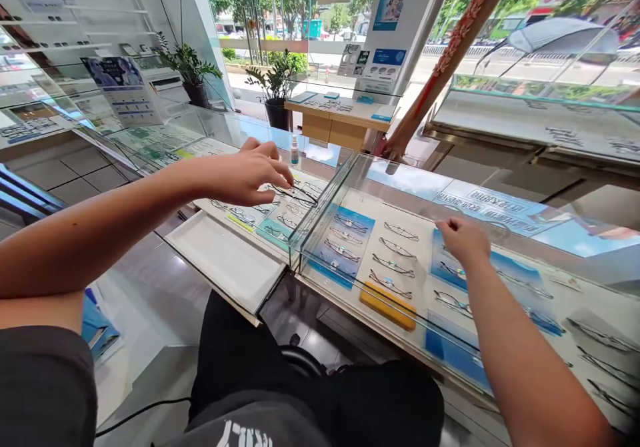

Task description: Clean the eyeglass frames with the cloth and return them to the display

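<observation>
My left hand (250, 175) is over the glass display counter (345, 177), fingers bent and apart. Its fingertips are at a pair of dark-framed eyeglasses (300, 197); whether they touch the frame I cannot tell. A small spray bottle (295, 150) stands on the glass just beyond that hand. On the right part of the counter, my right hand (466, 239) is closed, thumb against curled fingers. What it holds, if anything, is hidden. Beneath the glass lie rows of eyeglasses (397, 247), some on blue cards (345, 217), and a yellow glasses case (387, 305).
An open white drawer (227, 260) juts out at my left knee. Potted plants (276, 87) and a low wooden display table (345, 110) stand beyond the counter. Another glass case (545, 120) is at the back right. A printed stand (123, 90) sits at the left.
</observation>
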The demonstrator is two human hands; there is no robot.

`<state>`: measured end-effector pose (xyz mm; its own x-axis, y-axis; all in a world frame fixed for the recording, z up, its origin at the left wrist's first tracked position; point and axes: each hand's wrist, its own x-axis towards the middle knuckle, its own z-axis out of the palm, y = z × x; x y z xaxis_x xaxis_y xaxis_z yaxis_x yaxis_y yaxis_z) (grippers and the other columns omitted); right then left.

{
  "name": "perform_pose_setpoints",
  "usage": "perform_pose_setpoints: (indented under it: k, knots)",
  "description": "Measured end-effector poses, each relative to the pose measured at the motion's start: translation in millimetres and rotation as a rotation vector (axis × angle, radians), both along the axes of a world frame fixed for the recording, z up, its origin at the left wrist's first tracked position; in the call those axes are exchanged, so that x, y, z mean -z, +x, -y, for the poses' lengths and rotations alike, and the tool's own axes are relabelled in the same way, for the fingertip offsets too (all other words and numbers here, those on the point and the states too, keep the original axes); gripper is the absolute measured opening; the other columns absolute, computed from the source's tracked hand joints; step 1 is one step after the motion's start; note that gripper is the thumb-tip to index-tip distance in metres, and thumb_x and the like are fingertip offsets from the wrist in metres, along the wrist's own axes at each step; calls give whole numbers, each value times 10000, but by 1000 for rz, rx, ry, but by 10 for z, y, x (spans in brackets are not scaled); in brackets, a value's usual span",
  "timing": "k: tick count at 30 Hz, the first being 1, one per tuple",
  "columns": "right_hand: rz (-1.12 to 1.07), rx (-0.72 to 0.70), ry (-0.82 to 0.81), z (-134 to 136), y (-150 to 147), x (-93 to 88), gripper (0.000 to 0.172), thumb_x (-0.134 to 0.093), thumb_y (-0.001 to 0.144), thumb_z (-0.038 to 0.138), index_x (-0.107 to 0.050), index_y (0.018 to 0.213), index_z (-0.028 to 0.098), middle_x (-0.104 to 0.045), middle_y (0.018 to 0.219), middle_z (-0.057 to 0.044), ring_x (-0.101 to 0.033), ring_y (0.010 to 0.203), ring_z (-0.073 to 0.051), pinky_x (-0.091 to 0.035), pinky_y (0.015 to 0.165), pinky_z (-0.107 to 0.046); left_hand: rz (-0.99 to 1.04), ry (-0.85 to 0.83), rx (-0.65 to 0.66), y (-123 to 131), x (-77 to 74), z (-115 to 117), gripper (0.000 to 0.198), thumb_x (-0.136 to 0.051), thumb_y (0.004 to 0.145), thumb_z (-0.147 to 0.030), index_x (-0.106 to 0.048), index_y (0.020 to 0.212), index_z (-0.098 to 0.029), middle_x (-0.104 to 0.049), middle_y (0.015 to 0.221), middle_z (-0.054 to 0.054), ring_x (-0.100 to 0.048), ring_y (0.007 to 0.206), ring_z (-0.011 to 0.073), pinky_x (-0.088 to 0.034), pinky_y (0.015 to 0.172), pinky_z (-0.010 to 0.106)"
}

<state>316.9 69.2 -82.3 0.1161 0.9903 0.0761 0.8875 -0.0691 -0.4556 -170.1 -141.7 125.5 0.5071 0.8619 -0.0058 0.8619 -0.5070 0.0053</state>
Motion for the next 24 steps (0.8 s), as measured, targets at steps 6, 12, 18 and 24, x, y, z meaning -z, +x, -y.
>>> perform_pose_setpoints:
  k: [6,12,18,24]
  knots:
    - [-13,-13,29,27,-8,-7,267,-617,915,407,-538,697,274,-573,630,-47,-453,645,-234,-283,684,-395,16,-218,-42,-169,97,686,332,-580,972,-393,-889,1093,-378,-833,1293,16,-619,1149,327,-344,1151,508]
    - [28,5,0,32,-33,-16,286,-600,948,407,-532,701,277,-576,651,-58,-436,650,-242,-300,690,-409,-28,-465,-84,-258,615,971,308,-605,936,-266,-886,1036,-344,-834,1321,0,-621,1148,322,-371,1101,483]
    - [11,1,10,50,-21,-11,292,-602,934,416,-508,694,280,-578,660,-63,-430,642,-239,-283,678,-404,-12,-608,-80,-326,1231,947,347,-657,911,-309,-859,1188,-260,-777,1439,80,-636,1247,343,-436,1097,426]
    - [22,-2,12,79,-22,-17,266,-588,952,407,-504,734,279,-570,669,-54,-449,675,-237,-289,691,-405,-44,-560,-130,-515,1837,663,543,-704,882,-498,-784,1339,-216,-699,1529,177,-607,1338,405,-411,1174,488]
